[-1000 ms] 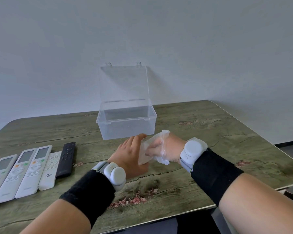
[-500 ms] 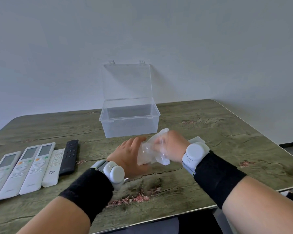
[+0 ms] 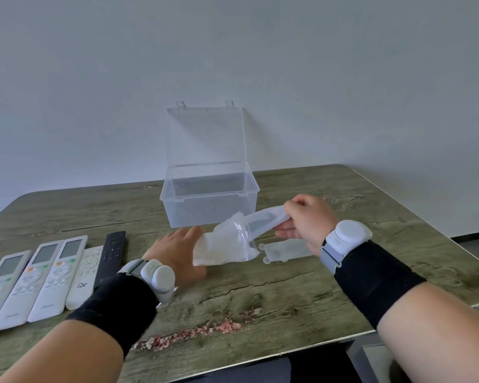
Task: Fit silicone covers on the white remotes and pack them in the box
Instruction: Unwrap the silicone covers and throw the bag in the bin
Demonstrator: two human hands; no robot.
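My left hand (image 3: pixel 177 251) holds a clear plastic bag (image 3: pixel 227 246) of silicone covers just above the table. My right hand (image 3: pixel 307 221) pinches the end of one translucent cover (image 3: pixel 263 221) that sticks halfway out of the bag's mouth. Another silicone cover (image 3: pixel 285 251) with small round ears lies flat on the table under my right hand. Several white remotes (image 3: pixel 49 275) lie side by side at the left, next to a black remote (image 3: pixel 111 254). The clear box (image 3: pixel 209 201) stands behind with its lid upright and nothing visible inside.
The wood-grain table (image 3: pixel 260 294) ends close to my body at the front and at the right behind my right forearm. A plain white wall stands right behind the box.
My right hand has moved right and up, drawing a cover out of the bag. My left hand stayed on the bag. A second cover has come into sight on the table.
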